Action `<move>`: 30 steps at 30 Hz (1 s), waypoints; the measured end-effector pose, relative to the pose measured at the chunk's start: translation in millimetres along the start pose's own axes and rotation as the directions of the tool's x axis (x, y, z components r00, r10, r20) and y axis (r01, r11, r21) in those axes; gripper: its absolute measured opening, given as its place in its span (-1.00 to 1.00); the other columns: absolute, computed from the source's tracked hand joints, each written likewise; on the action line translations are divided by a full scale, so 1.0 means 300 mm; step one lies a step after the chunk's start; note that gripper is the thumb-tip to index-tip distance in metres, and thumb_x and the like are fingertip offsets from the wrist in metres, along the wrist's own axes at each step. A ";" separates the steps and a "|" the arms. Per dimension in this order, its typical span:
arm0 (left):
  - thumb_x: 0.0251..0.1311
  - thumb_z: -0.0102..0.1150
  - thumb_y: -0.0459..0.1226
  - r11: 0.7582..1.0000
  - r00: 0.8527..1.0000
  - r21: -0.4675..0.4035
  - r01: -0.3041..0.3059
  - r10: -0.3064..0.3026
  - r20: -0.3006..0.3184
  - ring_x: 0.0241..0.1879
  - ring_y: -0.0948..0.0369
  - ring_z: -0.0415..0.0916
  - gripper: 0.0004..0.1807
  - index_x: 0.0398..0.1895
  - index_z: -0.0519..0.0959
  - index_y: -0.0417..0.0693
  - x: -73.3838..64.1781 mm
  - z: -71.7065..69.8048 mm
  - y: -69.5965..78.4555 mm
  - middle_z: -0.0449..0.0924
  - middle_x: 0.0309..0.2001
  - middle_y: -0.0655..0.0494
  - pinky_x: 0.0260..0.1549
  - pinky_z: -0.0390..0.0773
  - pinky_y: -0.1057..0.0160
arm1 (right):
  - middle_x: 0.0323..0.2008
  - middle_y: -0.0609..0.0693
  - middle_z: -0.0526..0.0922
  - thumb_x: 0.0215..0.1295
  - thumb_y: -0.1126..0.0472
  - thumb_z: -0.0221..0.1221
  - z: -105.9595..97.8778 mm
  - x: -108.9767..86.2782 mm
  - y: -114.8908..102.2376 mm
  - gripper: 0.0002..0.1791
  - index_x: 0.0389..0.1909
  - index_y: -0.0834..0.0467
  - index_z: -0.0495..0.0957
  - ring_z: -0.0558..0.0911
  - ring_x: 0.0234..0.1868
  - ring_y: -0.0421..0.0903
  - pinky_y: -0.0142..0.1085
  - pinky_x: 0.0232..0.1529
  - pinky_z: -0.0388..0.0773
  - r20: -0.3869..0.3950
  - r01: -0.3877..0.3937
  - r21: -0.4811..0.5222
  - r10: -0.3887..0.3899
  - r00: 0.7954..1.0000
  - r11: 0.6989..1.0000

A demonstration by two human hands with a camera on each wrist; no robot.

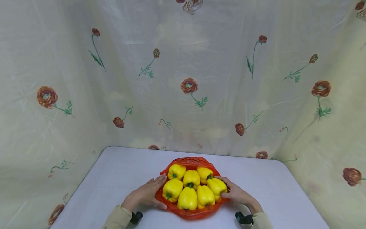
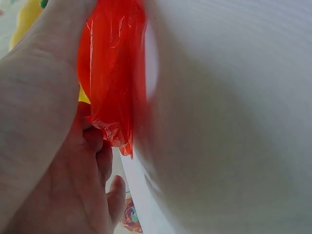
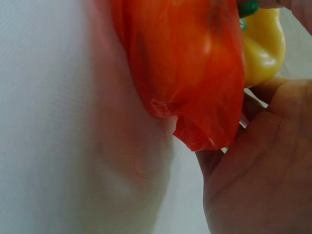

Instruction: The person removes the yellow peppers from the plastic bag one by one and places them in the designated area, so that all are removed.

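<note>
Several yellow bell peppers sit close together in an opened red plastic bag on the white table. My left hand lies along the bag's left side, thumb spread toward the near edge and fingers pointing away. In the left wrist view the red plastic rests against that hand. On the opposite side, my right hand touches the bag's rim beside the rightmost pepper, thumb and fingers apart. The right wrist view shows red film partly covering its fingertips, with a green stem near the thumb.
The white table has rounded far corners. A pale flowered curtain hangs behind it and along both sides. Dark wrist straps sit near the beige sleeves at the near edge.
</note>
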State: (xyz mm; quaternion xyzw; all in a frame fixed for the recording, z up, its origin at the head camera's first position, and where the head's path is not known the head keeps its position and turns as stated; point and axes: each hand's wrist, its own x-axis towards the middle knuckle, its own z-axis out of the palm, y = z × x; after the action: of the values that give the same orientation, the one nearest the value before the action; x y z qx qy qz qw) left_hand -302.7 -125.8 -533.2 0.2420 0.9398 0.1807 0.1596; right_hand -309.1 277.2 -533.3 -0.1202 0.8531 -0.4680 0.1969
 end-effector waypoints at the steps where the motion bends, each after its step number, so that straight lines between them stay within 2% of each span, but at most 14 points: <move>1: -0.19 0.26 0.39 1.000 1.000 0.000 -0.002 0.002 0.000 0.52 0.04 -0.07 0.31 0.55 -0.08 -0.02 0.000 0.000 0.000 -0.09 0.55 0.01 0.48 -0.04 -0.08 | 0.36 0.17 0.26 0.11 0.07 0.29 0.001 -0.001 0.001 -0.13 0.44 -0.01 0.12 0.33 0.23 0.10 0.22 0.28 0.32 0.000 -0.002 -0.001 0.002 1.000 1.000; 10: -0.17 0.28 0.37 1.000 1.000 -0.021 -0.021 0.021 -0.014 0.53 0.08 -0.10 0.30 0.55 -0.08 -0.03 -0.007 -0.001 -0.008 -0.12 0.56 0.04 0.49 -0.06 -0.07 | 0.34 0.18 0.25 0.06 0.07 0.32 0.010 -0.002 0.014 -0.13 0.40 0.01 0.12 0.33 0.22 0.11 0.19 0.26 0.35 -0.001 0.009 -0.014 -0.009 1.000 1.000; 18: -0.19 0.26 0.39 0.999 1.000 -0.028 -0.022 0.021 -0.015 0.53 0.10 -0.10 0.30 0.55 -0.08 -0.03 0.002 0.006 -0.019 -0.12 0.56 0.05 0.49 -0.06 -0.07 | 0.31 0.15 0.25 0.00 0.14 0.34 0.018 0.001 0.022 -0.14 0.31 0.10 0.10 0.31 0.22 0.08 0.09 0.29 0.36 -0.014 0.022 0.014 -0.022 1.000 1.000; 30: -0.17 0.29 0.36 0.999 1.000 -0.039 -0.029 0.029 -0.012 0.53 0.08 -0.09 0.29 0.54 -0.07 -0.04 0.007 0.006 -0.018 -0.11 0.56 0.03 0.48 -0.05 -0.08 | 0.34 0.18 0.24 0.00 0.11 0.34 0.025 -0.007 0.013 -0.09 0.38 0.10 0.11 0.32 0.22 0.10 0.16 0.30 0.31 -0.047 -0.005 0.014 0.006 0.999 1.000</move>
State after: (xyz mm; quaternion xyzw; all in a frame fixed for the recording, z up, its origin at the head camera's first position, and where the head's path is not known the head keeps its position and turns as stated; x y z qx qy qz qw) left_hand -305.9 -128.8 -537.6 0.2513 0.9335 0.2028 0.1562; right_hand -304.0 274.3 -539.7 -0.1053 0.8546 -0.4760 0.1790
